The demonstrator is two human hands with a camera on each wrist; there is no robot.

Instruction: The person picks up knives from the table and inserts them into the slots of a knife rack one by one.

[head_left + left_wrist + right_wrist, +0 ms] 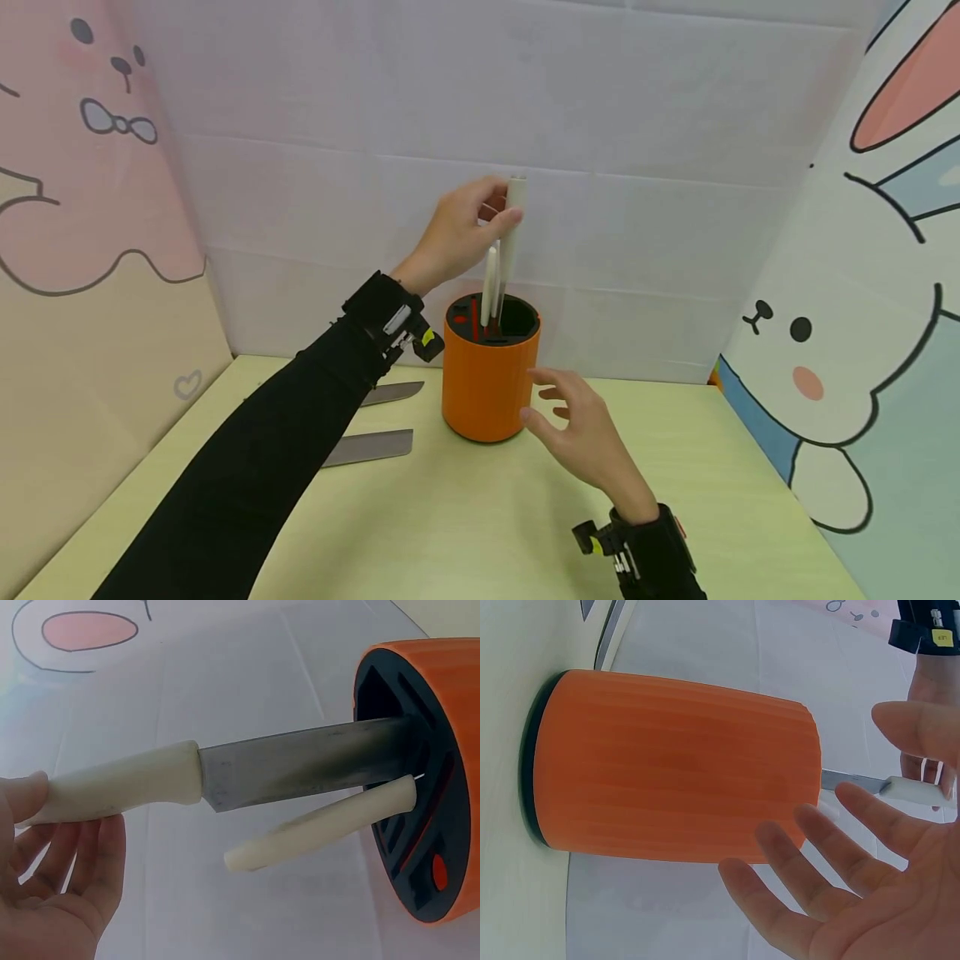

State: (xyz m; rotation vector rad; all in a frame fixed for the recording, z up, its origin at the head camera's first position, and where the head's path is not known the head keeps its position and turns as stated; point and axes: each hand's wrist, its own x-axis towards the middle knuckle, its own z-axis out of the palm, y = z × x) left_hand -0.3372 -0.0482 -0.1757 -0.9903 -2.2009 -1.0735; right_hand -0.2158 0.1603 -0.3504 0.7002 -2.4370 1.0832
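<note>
My left hand (468, 229) pinches the pale handle of a kitchen knife (127, 780) between thumb and fingers. The knife stands upright above an orange knife block (487, 383), its broad blade partly out and its tip end hidden in a slot of the black top. Beside that blade, a second white-handled knife (322, 829) sits in the block with only its handle showing. To the right of the block, my right hand (581, 433) hovers with fingers spread and loosely bent, holding nothing. In the right wrist view its fingertips overlap the orange wall; contact cannot be told.
Left of the block, two knife blades, a broad one (371, 447) and a narrower one (393, 392), lie on the pale table (420, 533), their other ends hidden behind my left forearm. A white cloth wall (637, 208) stands close behind the block; cartoon-printed panels flank both sides.
</note>
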